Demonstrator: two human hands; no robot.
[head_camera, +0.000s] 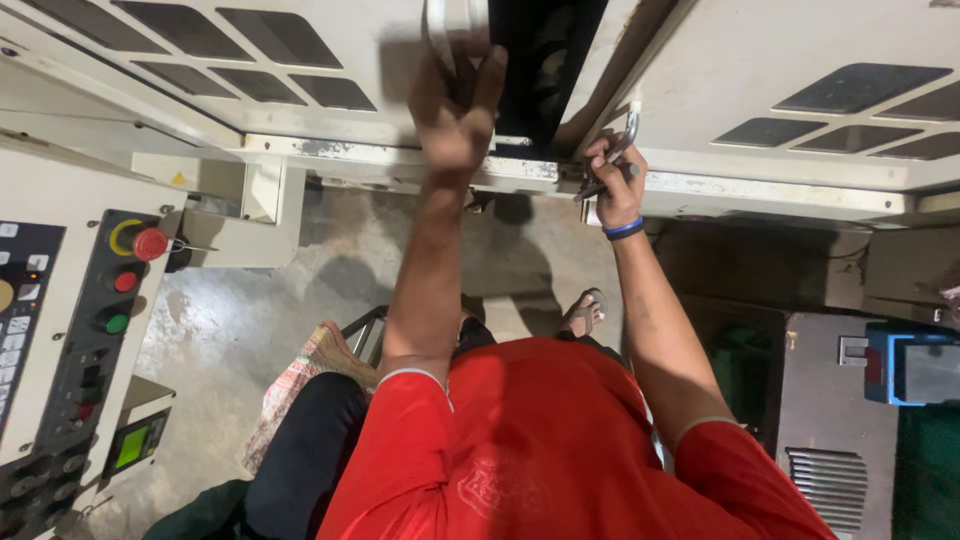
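My left hand (455, 105) reaches up to the edge of the left sliding door (300, 70) of a cream machine enclosure, its fingers curled near the door's metal handle (440, 30). My right hand (615, 180) is closed around the curved metal handle (630, 135) of the right sliding door (780, 90). A blue band sits on that wrist. Between the two doors a dark gap (540, 60) shows the machine's inside. I wear a red shirt and dark trousers.
A control panel (115, 300) with a red round button, red and green buttons and a small green screen stands at the left. A grey cabinet with a blue box (910, 365) is at the right. Concrete floor (240, 320) lies below, with a patterned cloth (300, 385).
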